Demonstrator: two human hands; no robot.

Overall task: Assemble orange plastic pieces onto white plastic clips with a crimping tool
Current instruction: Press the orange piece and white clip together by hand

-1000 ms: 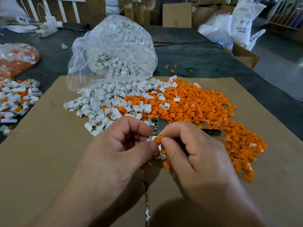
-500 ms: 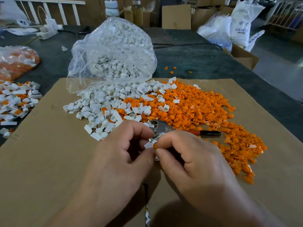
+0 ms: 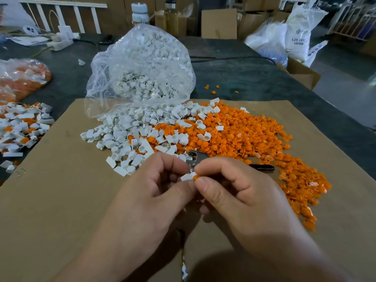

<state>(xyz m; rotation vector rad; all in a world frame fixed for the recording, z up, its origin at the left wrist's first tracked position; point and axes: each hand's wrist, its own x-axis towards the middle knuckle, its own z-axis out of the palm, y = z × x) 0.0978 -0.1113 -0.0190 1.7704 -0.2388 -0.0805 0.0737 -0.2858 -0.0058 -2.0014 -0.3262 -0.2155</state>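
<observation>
**Clip and orange piece pinched between two hands**

The crimper (image 3: 197, 158) lies on the cardboard (image 3: 50, 190) just behind the hands. Fingers hide its grey metal head in part, and the orange heap (image 3: 244, 135) covers most of its one visible black handle. To the left of that heap is the white heap (image 3: 126, 137), spilling from a crinkled clear bag (image 3: 142, 64); the two heaps mix where they meet. Both hold too many small moulded plastic parts to count.

The left hand (image 3: 146, 198) pinches one white clip (image 3: 186, 177) between thumb and curled forefinger. The right hand (image 3: 244, 200) pinches one rounded orange piece (image 3: 196, 177) against the clip's end.

At far left are a mixed pile (image 3: 20, 125) of white and orange parts and a second bag (image 3: 22, 78) of orange ones. Four stray orange bits (image 3: 213, 92) lie on the dark table (image 3: 254, 78).
</observation>
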